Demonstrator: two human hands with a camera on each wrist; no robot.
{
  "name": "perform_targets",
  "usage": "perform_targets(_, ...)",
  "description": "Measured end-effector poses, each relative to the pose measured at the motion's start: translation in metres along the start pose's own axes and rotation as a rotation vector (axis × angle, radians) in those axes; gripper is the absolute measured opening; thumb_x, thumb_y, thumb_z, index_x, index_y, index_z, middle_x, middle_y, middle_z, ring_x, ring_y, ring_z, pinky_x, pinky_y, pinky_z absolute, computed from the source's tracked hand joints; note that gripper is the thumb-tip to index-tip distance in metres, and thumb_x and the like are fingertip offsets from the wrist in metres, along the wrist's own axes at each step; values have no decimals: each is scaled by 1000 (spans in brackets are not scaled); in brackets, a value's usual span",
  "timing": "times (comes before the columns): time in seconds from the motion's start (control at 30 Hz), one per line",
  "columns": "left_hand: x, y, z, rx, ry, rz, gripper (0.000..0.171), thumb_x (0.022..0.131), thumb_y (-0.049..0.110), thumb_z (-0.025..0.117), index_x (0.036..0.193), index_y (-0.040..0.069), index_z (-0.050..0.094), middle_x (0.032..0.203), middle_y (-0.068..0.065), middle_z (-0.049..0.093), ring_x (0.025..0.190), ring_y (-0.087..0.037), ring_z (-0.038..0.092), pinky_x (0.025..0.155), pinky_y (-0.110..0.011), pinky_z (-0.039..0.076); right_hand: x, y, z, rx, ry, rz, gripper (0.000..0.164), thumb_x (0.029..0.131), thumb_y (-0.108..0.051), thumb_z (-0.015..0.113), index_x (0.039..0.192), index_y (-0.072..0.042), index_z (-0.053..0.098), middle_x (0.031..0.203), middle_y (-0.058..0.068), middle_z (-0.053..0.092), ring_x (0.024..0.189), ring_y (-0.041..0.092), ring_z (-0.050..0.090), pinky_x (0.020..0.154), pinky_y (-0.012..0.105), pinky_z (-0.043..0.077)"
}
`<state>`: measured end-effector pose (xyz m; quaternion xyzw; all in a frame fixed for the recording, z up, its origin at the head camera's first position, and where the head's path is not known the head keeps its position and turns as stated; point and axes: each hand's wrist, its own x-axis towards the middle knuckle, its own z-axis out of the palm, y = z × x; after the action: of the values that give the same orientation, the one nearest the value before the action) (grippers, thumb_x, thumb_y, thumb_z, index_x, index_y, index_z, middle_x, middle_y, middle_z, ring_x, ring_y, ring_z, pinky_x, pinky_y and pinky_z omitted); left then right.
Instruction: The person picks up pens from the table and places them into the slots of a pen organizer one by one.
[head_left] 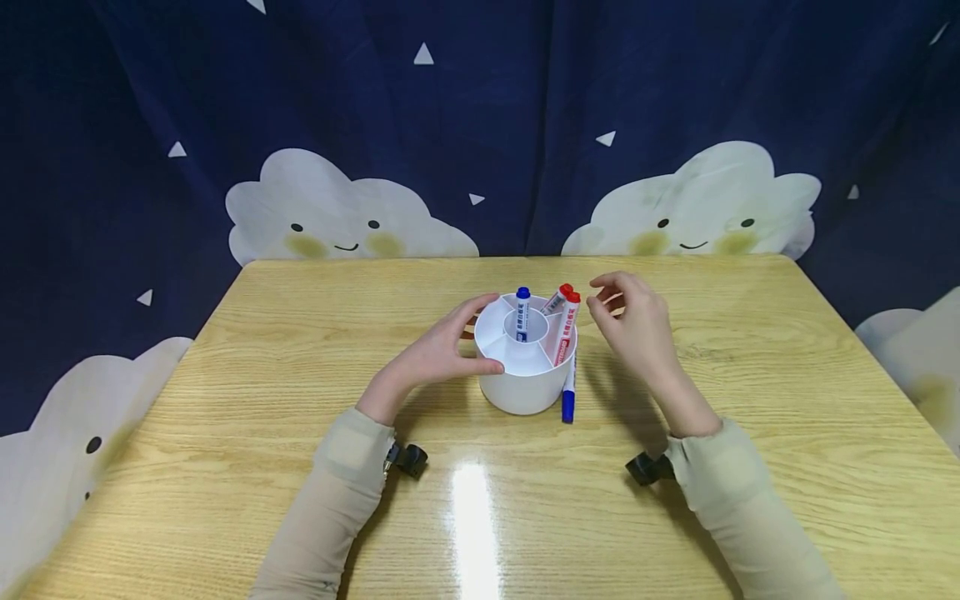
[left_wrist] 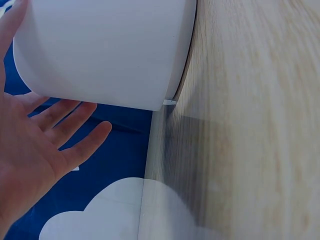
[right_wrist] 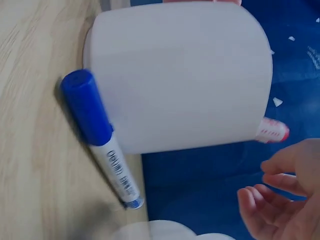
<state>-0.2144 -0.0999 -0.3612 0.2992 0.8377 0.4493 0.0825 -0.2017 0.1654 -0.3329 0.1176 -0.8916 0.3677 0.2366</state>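
Observation:
A round white desk organizer [head_left: 517, 392] with several compartments stands on the table. My left hand [head_left: 438, 350] holds it at its left side, thumb at the near rim and fingers round the back. A blue-capped whiteboard marker [head_left: 522, 312] stands in the centre cup. Two red-capped markers, one in front [head_left: 567, 325] and one leaning behind [head_left: 557, 298], are in the right compartments. Another blue-capped marker [right_wrist: 90, 110] lies on the table against the organizer's right side. My right hand [head_left: 637, 321] hovers right of the red markers, fingers loosely bent with nothing between them.
The wooden table [head_left: 300, 333] carries a bright light reflection near its front. A dark blue curtain [head_left: 517, 125] with white clouds hangs right behind the far edge. Small black cameras sit at the left wrist [head_left: 411, 460] and right wrist [head_left: 643, 468].

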Motion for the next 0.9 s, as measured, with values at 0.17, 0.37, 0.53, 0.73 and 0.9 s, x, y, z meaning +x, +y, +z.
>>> perform_targets(0.17,-1,0,0,1,6,8,93,71,33,77,144,18,22,139,-2,34,113,-23,45,97,-41,42,4,15,7,-47,-161,95,22,86,-13,58,105,-1,60,87,14,62,76,26,59,65,34,47)
perform_targets(0.37,0,-3,1,-9,19,36,93,71,34,78,144,15,23,139,-1,34,112,-24,46,96,-43,42,10,31,18,-103,-306,182,33,86,-25,59,111,-3,58,89,12,62,78,25,60,66,32,46)
perform_targets(0.53,0,-3,1,-10,17,33,93,71,33,78,144,17,23,139,-1,34,113,-24,45,96,-43,42,12,41,25,-139,-389,214,36,85,-26,59,112,-2,56,87,11,62,71,21,56,60,27,41)
perform_targets(0.73,0,-3,1,-10,16,34,92,71,33,78,144,17,23,138,0,35,112,-23,45,97,-44,41,13,48,32,-134,-486,248,38,85,-27,59,113,-1,55,85,14,61,54,12,58,50,23,43)
perform_targets(0.9,0,-3,1,-10,14,32,92,71,34,77,144,18,23,138,0,35,112,-23,45,97,-44,42,12,51,35,-150,-522,240,36,85,-24,57,111,0,55,84,16,63,49,11,55,50,24,41)
